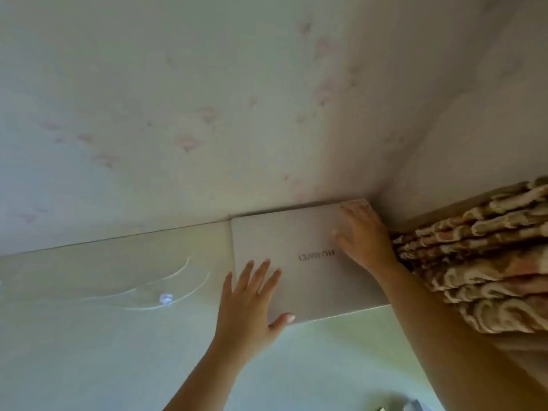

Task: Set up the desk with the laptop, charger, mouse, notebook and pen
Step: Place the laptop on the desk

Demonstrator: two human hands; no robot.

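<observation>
Grey laptop (299,262), brown-patterned curtain (480,262)

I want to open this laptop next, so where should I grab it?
Take the laptop by its near long edge, from your side. It lies closed and flat with its far edge against the wall, the curtain crowds its right, and the upside-down logo suggests the hinge is at the wall.

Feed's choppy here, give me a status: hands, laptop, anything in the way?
Both hands flat on closed laptop: left hand near corner, right hand far side. Laptop tight in desk corner against wall. Patterned curtain crowds right.
</observation>
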